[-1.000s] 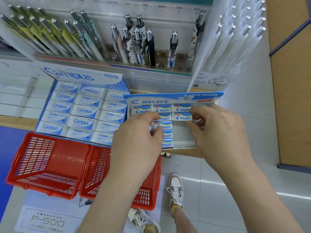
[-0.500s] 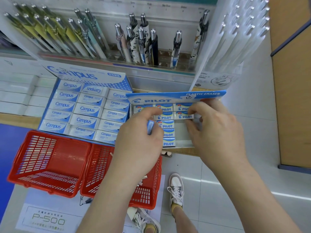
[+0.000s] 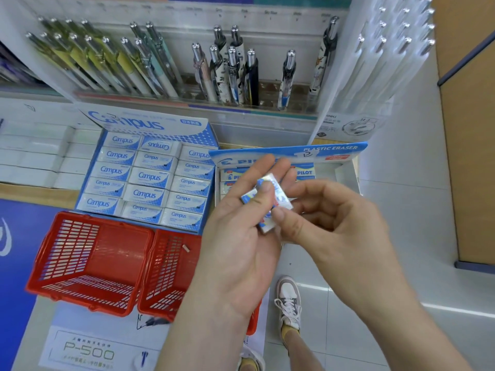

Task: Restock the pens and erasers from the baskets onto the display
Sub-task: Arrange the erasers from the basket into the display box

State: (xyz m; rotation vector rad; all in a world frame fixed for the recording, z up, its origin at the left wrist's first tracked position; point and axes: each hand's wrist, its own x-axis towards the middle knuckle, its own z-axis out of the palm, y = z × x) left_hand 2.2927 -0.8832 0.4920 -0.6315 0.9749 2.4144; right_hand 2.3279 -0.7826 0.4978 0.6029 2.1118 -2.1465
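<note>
My left hand [image 3: 241,242] lies palm up in front of the Pilot eraser display box [image 3: 345,172] and holds a small stack of blue-and-white Pilot erasers [image 3: 270,202], its thumb pressed on top. My right hand [image 3: 334,220] pinches the near edge of that stack with thumb and fingers. Behind the hands, the box shows a few rows of Pilot erasers [image 3: 305,172]. Two red baskets stand on the floor below: the left one [image 3: 88,261] looks empty, the right one [image 3: 166,269] is partly hidden by my left arm.
A full Campus eraser box [image 3: 150,175] sits left of the Pilot box. Pens [image 3: 233,73] stand in a rack on the shelf above, with white pens [image 3: 388,57] at the right. White boxes [image 3: 34,153] lie far left. My shoes [image 3: 289,301] are on the tiled floor.
Both hands have drawn back from the Pilot box toward me. My left hand has turned palm up with erasers in it, and my right hand has come to pinch them.
</note>
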